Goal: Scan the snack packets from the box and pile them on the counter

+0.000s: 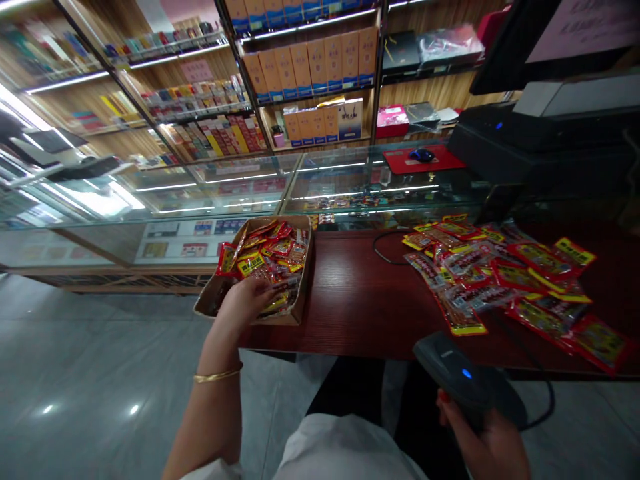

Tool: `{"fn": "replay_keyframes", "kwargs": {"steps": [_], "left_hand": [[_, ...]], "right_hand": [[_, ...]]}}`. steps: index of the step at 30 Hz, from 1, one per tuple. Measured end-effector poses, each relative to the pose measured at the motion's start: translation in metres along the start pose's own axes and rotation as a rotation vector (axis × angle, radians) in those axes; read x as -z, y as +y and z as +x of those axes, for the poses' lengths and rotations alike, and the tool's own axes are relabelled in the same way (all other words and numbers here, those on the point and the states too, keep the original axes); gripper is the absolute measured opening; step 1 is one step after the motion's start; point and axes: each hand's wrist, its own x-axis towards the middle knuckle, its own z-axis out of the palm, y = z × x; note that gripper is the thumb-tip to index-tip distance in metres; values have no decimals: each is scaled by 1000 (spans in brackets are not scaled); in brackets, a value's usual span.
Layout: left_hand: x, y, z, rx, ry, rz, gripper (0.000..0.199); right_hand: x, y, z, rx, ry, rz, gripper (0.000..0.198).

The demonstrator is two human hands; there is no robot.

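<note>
My left hand (245, 303), with a gold bangle (217, 376) on its wrist, reaches into an open cardboard box (306, 293). The box is full of small red and yellow snack packets (273, 250). The fingers are curled down onto a packet near the front of the box, and their tips are partly hidden. In my right hand (487, 437) is a dark handheld barcode scanner (453, 373) with a blue light, held in front of the counter's edge. Beyond it lies a loose heap of similar packets (480, 267) on the right of the counter.
The dark red wooden counter (350, 287) carries the box and the heap. Behind it stands a glass display case (240, 180) with a mouse (421, 155) on a red pad (450, 159). A monitor (520, 47) rises at right. A cable (547, 407) hangs by the scanner. Stocked shelves (320, 93) line the wall.
</note>
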Motion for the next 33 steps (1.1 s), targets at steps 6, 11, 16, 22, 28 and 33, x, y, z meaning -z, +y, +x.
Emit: {"fn": "replay_keyframes", "kwargs": {"steps": [6, 11, 16, 22, 28, 33], "left_hand": [[13, 70, -26, -129, 99, -747, 49], [-41, 130, -28, -310, -237, -919, 43], [-120, 145, -21, -321, -201, -692, 17], [-152, 140, -19, -293, -382, -1072, 39], [-141, 135, -15, -120, -505, -1225, 56], [-136, 130, -15, -95, -543, -1180, 75]], "right_hand": [[3, 12, 6, 27, -136, 31, 54], [-1, -3, -1, 33, -22, 9, 55], [1, -14, -3, 71, 26, 13, 49], [6, -14, 0, 91, -6, -21, 47], [1, -10, -1, 95, -17, -24, 51], [-1, -16, -2, 79, -31, 5, 49]]}}
